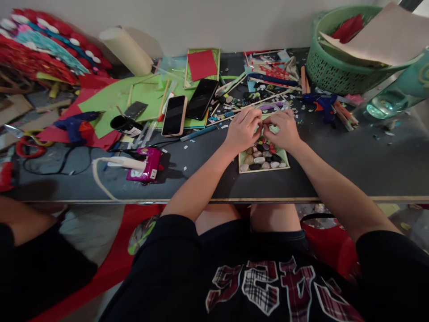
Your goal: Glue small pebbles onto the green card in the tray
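A shallow green tray with a pale rim lies flat near the table's front edge. Dark, white and brown pebbles fill its near half. Over its far half, my left hand and my right hand meet with fingers curled and the fingertips close together. Both look closed in a pinch, but whatever sits between the fingertips is too small and too covered to name. The far part of the tray is mostly hidden behind my hands.
Two phones, a purple power adapter and a blue glue gun lie to the left. Another glue gun, a green basket and a water bottle stand right. Paper scraps litter the back. Someone's arm shows at far left.
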The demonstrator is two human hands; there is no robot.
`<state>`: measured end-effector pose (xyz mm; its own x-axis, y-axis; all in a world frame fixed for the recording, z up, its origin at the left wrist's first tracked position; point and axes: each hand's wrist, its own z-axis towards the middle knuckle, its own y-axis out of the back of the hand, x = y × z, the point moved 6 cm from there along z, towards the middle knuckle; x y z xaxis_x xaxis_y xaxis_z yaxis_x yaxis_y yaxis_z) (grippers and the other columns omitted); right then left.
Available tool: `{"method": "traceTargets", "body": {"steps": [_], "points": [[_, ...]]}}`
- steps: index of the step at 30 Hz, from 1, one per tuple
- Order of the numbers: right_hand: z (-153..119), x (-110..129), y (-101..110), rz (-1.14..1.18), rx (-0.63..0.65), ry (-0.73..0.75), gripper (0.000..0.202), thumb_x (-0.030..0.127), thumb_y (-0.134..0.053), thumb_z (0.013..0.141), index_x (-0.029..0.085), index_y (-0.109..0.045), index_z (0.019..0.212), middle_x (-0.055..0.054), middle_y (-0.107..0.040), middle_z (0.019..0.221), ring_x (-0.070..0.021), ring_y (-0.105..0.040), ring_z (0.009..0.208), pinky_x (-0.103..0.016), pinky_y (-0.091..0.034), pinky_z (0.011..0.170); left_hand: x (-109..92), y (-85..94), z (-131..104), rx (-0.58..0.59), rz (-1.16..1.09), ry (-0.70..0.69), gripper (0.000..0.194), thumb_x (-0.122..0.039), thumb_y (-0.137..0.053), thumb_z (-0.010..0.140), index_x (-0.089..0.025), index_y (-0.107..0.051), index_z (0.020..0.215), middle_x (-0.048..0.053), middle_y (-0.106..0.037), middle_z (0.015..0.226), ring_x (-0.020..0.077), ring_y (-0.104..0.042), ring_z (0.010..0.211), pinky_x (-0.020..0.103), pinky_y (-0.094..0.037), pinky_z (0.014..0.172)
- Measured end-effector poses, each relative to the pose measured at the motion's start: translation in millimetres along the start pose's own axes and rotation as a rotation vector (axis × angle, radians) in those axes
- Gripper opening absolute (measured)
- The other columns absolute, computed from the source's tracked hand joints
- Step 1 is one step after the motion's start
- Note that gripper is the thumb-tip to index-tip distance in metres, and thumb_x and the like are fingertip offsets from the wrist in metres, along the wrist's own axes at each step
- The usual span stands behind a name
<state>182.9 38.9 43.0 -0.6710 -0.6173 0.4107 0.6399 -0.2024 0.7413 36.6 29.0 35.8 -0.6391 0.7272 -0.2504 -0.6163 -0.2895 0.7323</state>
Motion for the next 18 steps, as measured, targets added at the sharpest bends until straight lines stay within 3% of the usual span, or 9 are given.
{"method": "traceTargets", "body": {"steps": [6, 11, 16, 18], "points": [[4.8, -4.8, 3.8, 0.175, -0.013, -0.088, 0.017, 0.032, -0.055, 0.073, 0.020, -0.066, 0.070, -0.001, -0.061, 0.066, -0.0150, -0.053, 0.066, -0.037, -0.046, 0.082, -1.9, -4.1, 3.9, 0.033, -0.017, -0.016, 0.026, -0.043, -0.043, 0.106, -0.024, -0.060, 0.109, 0.012, -0.064, 0.124, 0.0317, -0.059, 0.133, 0.054, -0.047, 0.118], [7.5, -3.2, 2.9, 0.437, -0.035, -0.123, 0.018, 0.033, -0.052, 0.067, 0.019, -0.063, 0.064, 0.000, -0.056, 0.060, -0.0113, -0.045, 0.060, -0.028, -0.038, 0.062, -2.1, -6.9, 6.6, 0.050, -0.021, -0.042, 0.026, -0.042, -0.041, 0.107, -0.025, -0.060, 0.111, 0.012, -0.064, 0.125, 0.0315, -0.058, 0.136, 0.054, -0.048, 0.118], [8.5, -11.9, -8.2, 0.614, -0.014, -0.221, 0.021, 0.037, -0.057, 0.068, 0.018, -0.062, 0.063, 0.001, -0.054, 0.060, -0.0096, -0.043, 0.059, -0.025, -0.035, 0.057, -4.4, -5.5, 4.4, 0.052, -0.022, -0.050, 0.024, -0.035, -0.040, 0.105, -0.024, -0.060, 0.111, 0.012, -0.065, 0.126, 0.0300, -0.058, 0.136, 0.052, -0.047, 0.118], [9.8, -23.8, -6.9, 0.635, -0.063, -0.249, 0.022, 0.039, -0.060, 0.070, 0.018, -0.062, 0.065, 0.000, -0.055, 0.062, -0.0100, -0.045, 0.059, -0.026, -0.038, 0.058, -9.8, -4.8, 2.1, 0.053, -0.023, -0.075, 0.024, -0.033, -0.038, 0.104, -0.024, -0.060, 0.108, 0.012, -0.065, 0.126, 0.0296, -0.059, 0.133, 0.052, -0.048, 0.117]]}}
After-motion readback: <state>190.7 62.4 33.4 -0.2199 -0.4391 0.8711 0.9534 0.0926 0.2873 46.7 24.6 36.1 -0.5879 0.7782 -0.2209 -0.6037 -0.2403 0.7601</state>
